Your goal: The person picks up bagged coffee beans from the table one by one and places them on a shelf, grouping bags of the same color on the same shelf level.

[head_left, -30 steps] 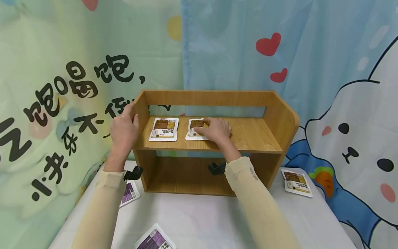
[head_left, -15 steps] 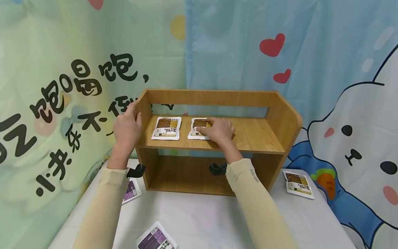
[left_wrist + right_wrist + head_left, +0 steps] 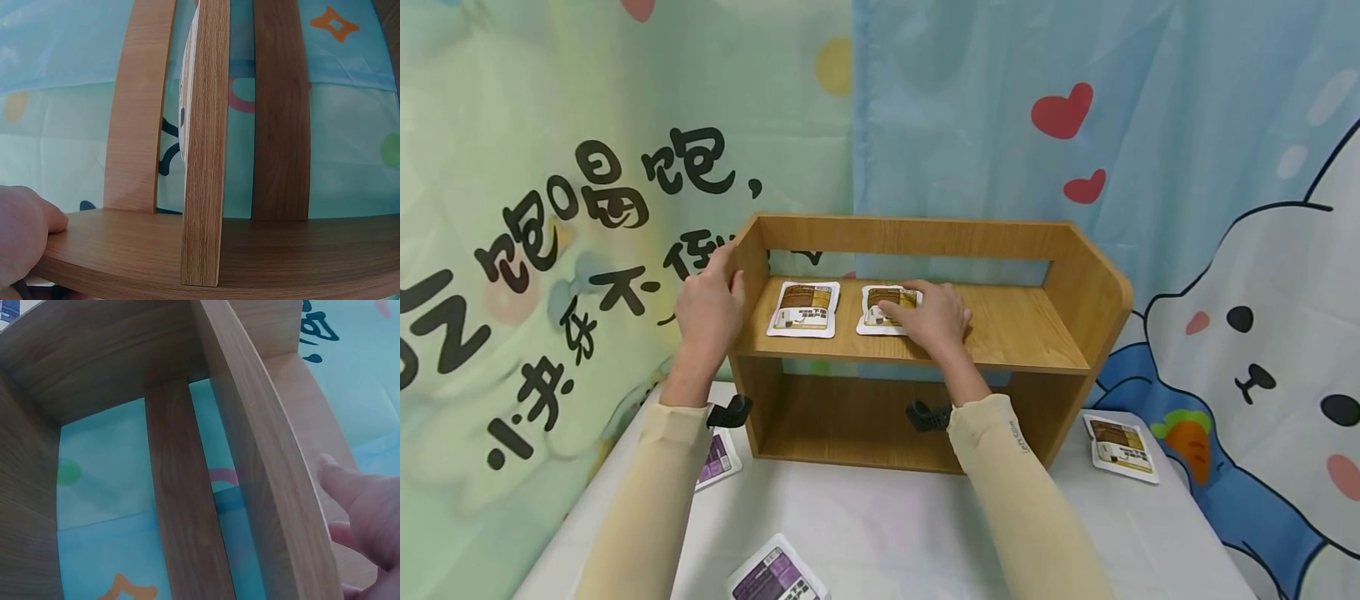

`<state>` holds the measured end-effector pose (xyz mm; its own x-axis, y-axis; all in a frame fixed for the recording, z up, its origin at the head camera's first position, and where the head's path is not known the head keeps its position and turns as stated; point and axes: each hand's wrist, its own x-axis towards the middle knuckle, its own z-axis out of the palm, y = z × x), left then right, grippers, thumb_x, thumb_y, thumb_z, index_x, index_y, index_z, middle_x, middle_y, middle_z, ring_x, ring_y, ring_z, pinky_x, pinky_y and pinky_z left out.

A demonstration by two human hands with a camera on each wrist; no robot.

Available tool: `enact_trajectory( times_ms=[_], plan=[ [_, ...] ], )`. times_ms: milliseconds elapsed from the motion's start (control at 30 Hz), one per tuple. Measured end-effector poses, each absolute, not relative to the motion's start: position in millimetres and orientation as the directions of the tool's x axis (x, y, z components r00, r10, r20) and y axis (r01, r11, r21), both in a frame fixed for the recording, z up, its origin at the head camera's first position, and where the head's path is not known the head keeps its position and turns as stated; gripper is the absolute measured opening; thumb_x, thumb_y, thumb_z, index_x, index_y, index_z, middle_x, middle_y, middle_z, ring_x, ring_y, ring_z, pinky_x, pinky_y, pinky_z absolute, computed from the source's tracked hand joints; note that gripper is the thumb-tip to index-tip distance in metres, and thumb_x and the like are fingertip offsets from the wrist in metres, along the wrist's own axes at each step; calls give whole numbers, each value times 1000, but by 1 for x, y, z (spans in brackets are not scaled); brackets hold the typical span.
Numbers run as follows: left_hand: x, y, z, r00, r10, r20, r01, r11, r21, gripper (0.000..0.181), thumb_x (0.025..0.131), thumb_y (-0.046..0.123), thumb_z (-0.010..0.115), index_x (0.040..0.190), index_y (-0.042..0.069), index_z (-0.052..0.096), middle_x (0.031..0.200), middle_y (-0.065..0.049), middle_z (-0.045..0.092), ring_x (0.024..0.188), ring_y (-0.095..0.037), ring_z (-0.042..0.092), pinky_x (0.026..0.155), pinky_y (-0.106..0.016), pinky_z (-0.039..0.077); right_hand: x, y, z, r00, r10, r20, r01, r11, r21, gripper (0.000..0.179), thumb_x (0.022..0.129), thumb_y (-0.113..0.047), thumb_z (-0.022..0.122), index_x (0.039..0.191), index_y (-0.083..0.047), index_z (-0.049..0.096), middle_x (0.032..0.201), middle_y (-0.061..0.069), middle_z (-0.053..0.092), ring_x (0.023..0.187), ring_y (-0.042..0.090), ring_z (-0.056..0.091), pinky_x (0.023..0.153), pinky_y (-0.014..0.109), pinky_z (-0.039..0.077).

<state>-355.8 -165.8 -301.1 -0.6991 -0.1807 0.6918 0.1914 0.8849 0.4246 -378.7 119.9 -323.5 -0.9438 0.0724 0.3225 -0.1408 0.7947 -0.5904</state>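
A two-tier wooden shelf (image 3: 907,236) stands on the white table. On its upper board, a flat white-edged pouch (image 3: 803,310) with a brown, yellow and white label lies at the left. A matching pouch (image 3: 874,318) lies beside it, partly covered by my right hand (image 3: 936,319). That hand's thumb and fingers are loosely spread over the pouch's right side; contact is unclear. My left hand (image 3: 709,307) grips the shelf's left side panel, thumb on the inner face. In the right wrist view, the right fingers (image 3: 359,503) show beyond the board's front edge.
Another brown-labelled pouch (image 3: 1122,448) lies on the table right of the shelf. A purple-labelled pouch (image 3: 777,575) lies at the front, and a second purple-labelled pouch (image 3: 721,460) is partly behind the left wrist. Printed curtains (image 3: 940,125) hang behind the shelf.
My right hand has shifted slightly right and uncovers more of the second pouch. My left hand keeps its grip on the side panel. The head view has shifted slightly.
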Motion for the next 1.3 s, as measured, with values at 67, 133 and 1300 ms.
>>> enact_trajectory(
  times_ms=[67,133,1300],
  plan=[
    [-357,-165,-300,-694,-178,697,196,885,422,41,97,18,59,138,13,53,100,-23,69,60,-35,63,46,-42,46,-376,121,-324,-934,84,346,-156,776,-611,57,84,-53,70,129,-19,64,123,13,55,113,31,45,87,54,29],
    [-357,-165,-298,-692,-178,700,202,883,423,41,97,17,59,138,13,53,101,-23,69,62,-35,64,46,-42,46,-373,121,-324,-927,93,364,-169,762,-625,54,84,-52,71,127,-18,65,125,12,55,116,32,45,89,55,29],
    [-354,-165,-303,-657,-180,732,227,879,420,40,97,15,59,136,13,55,76,-22,65,49,-31,52,43,-41,40,-220,344,-372,-962,-106,250,-230,808,-542,28,91,-20,71,112,-3,66,96,5,67,81,17,56,64,24,48]
  ],
)
